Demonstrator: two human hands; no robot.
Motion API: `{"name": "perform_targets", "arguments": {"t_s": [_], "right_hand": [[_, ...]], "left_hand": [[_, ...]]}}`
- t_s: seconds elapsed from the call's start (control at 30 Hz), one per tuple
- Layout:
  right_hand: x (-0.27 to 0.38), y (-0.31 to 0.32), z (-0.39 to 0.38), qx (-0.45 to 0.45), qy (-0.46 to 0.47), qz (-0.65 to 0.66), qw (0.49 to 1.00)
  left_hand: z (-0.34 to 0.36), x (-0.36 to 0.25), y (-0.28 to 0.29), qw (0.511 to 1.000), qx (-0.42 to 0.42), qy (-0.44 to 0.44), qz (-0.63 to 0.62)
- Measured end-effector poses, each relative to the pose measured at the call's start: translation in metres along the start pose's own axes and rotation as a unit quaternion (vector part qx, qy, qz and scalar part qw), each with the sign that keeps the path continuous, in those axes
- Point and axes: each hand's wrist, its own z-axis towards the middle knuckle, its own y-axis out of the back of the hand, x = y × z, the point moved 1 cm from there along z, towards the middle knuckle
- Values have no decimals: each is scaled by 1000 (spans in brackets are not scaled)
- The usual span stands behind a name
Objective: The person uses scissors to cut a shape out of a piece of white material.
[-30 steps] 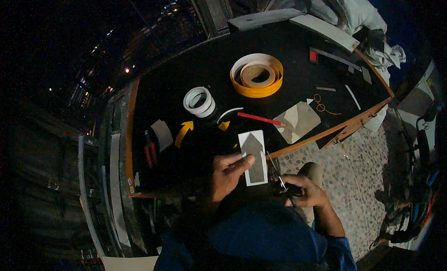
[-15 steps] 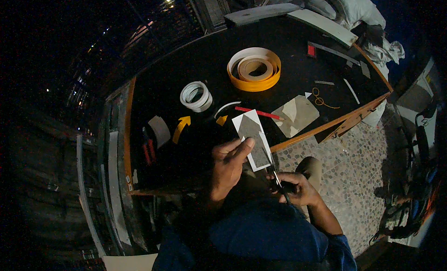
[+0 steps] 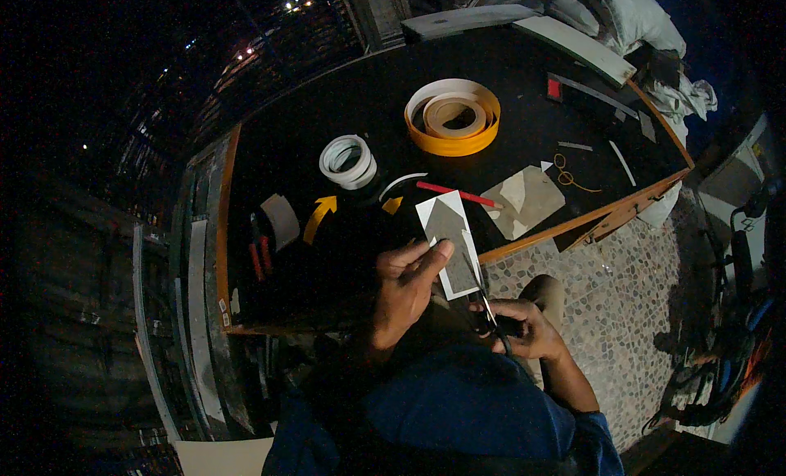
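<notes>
Between thumb and fingers, my left hand (image 3: 405, 288) pinches a white rectangular sheet (image 3: 426, 218) with a grey arrow-shaped piece (image 3: 448, 222) lying on it, tip pointing away from me. My right hand (image 3: 532, 329) is closed round the handles of a pair of scissors (image 3: 486, 307). Their blades reach up to the sheet's near right edge, by the arrow's straight side. How far the blades are apart is hard to make out. Both hands are above my lap, at the near edge of the dark table (image 3: 278, 148).
On the table are a yellow tape roll (image 3: 463, 142) with a smaller roll inside, white rolls (image 3: 348, 161), yellow arrow cutouts (image 3: 321, 218), a red pencil (image 3: 454, 194), a grey sheet (image 3: 532, 202), thin string (image 3: 565, 177) and a red-handled tool (image 3: 260, 259). A wooden edge (image 3: 573, 218) borders the table.
The whole view has shifted slightly. Both hands keep their grips, and the sheet has turned a little more upright between them.
</notes>
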Motion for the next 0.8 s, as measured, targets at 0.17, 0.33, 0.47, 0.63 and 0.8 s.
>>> {"name": "perform_targets", "arguments": {"t_s": [0.17, 0.33, 0.47, 0.63, 0.8], "right_hand": [[3, 1, 2, 6, -12, 11, 1000], [-2, 3, 0, 15, -19, 13, 1000], [3, 1, 1, 12, -37, 15, 999], [-1, 1, 2, 6, 4, 32, 999], [0, 3, 2, 15, -10, 11, 1000]], "left_hand": [[-1, -2, -1, 1000, -4, -2, 22], [-2, -3, -1, 1000, -7, 1, 20], [0, 2, 0, 1000, -3, -11, 12], [1, 4, 6, 999, -10, 0, 36], [3, 9, 7, 999, -10, -7, 39]]}}
